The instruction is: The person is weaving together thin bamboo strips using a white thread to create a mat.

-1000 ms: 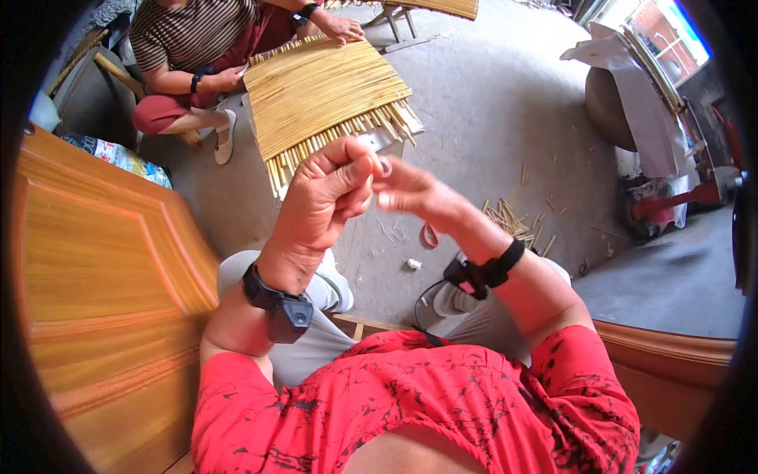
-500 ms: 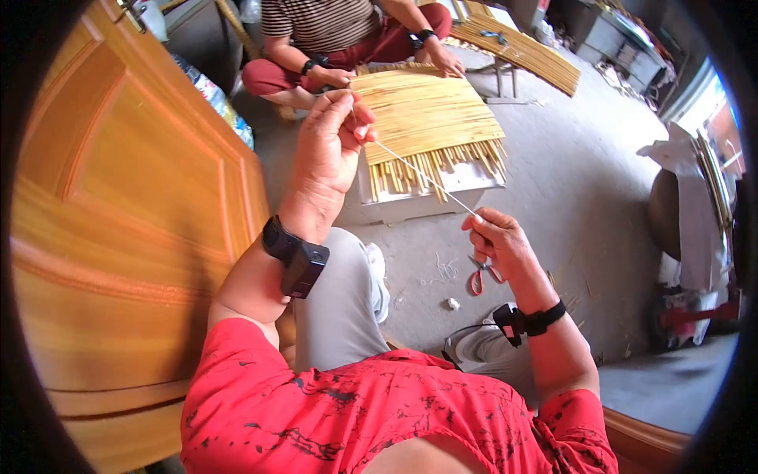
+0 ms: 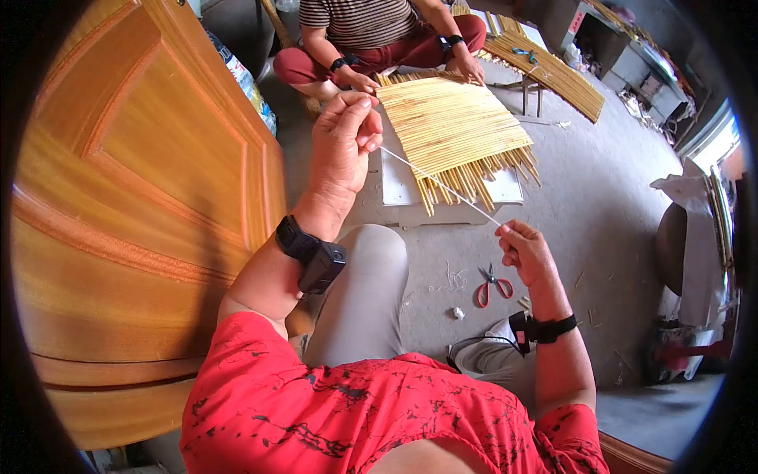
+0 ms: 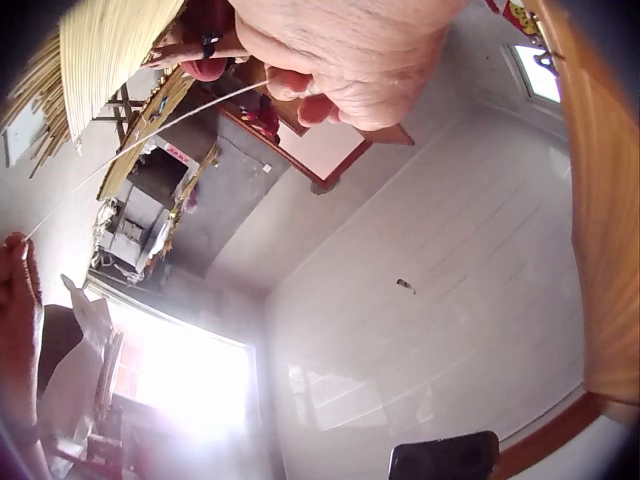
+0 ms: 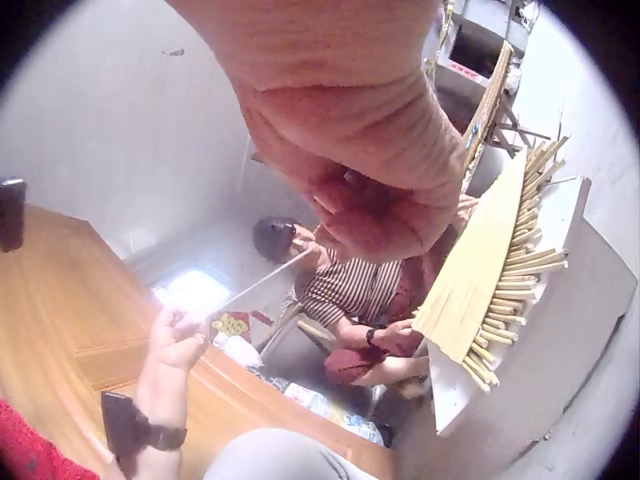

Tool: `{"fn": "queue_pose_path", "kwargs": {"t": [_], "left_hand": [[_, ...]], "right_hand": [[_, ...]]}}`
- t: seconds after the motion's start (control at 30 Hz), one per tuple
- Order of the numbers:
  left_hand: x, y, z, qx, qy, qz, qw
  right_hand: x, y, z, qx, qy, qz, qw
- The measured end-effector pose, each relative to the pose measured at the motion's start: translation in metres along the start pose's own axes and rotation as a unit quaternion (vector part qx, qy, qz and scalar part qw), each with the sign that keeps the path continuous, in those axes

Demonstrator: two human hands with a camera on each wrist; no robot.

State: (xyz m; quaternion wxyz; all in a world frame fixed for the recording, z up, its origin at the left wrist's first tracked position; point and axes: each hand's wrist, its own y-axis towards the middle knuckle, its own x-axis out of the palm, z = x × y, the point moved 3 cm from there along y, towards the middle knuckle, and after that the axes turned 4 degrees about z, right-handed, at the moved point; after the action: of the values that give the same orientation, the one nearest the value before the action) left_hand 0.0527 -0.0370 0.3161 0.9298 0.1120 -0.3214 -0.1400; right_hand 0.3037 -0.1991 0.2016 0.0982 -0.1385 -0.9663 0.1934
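A white string [image 3: 466,203] runs taut and slanting between my two hands in the head view. My left hand [image 3: 346,146], raised at upper middle, pinches its upper end between thumb and curled fingers. Lower and to the right, my right hand [image 3: 527,251] pinches the other end. Behind the string, a mat of thin yellow sticks [image 3: 454,118] lies on a white low table [image 3: 399,188], its loose stick ends poking out toward me. In the right wrist view the right hand's fingertips [image 5: 385,235] are curled and partly in shadow.
Red-handled scissors [image 3: 493,291] and a white scrap [image 3: 458,314] lie on the floor. Another person [image 3: 367,31] sits behind the mat, hands at its edges. A wooden door [image 3: 150,197] stands at left; another stick mat [image 3: 553,75] lies at back right.
My hands were together at first, then drew apart with the string stretched between them. The head view has swung left, and the scissors now show fully beside the right hand.
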Motion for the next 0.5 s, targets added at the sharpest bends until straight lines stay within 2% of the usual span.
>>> {"fn": "queue_pose_path", "kwargs": {"t": [0.03, 0.1, 0.17, 0.23, 0.3, 0.37, 0.4, 0.43, 0.5], "left_hand": [[-0.002, 0.0, -0.001, -0.007, -0.002, -0.001, 1.0], [-0.011, 0.002, -0.005, 0.013, 0.057, 0.024, 0.998], [-0.022, 0.004, -0.014, 0.017, 0.05, 0.056, 0.997], [-0.038, 0.005, -0.022, -0.008, 0.036, 0.076, 0.996], [-0.049, 0.005, -0.033, -0.024, 0.049, 0.106, 0.993], [-0.064, 0.005, -0.051, -0.064, 0.049, 0.131, 0.988], [-0.064, 0.007, -0.06, -0.08, 0.049, 0.133, 0.987], [-0.07, 0.008, -0.07, -0.084, 0.046, 0.134, 0.986], [-0.084, 0.007, -0.099, -0.165, 0.02, 0.095, 0.982]], "right_hand": [[-0.002, 0.002, 0.0, 0.004, 0.002, 0.006, 1.0], [-0.01, 0.005, -0.004, -0.045, -0.06, 0.041, 0.996], [-0.018, 0.005, -0.006, -0.046, -0.082, 0.043, 0.995], [-0.021, 0.01, -0.008, -0.056, -0.093, 0.004, 0.994], [-0.024, 0.011, -0.009, -0.053, -0.095, 0.01, 0.994], [-0.028, 0.014, -0.008, -0.089, -0.14, 0.086, 0.982], [-0.031, 0.014, -0.015, -0.104, -0.121, 0.135, 0.978], [-0.031, 0.016, -0.014, -0.101, -0.124, 0.137, 0.978], [-0.039, 0.018, -0.015, -0.149, -0.008, 0.225, 0.963]]}}
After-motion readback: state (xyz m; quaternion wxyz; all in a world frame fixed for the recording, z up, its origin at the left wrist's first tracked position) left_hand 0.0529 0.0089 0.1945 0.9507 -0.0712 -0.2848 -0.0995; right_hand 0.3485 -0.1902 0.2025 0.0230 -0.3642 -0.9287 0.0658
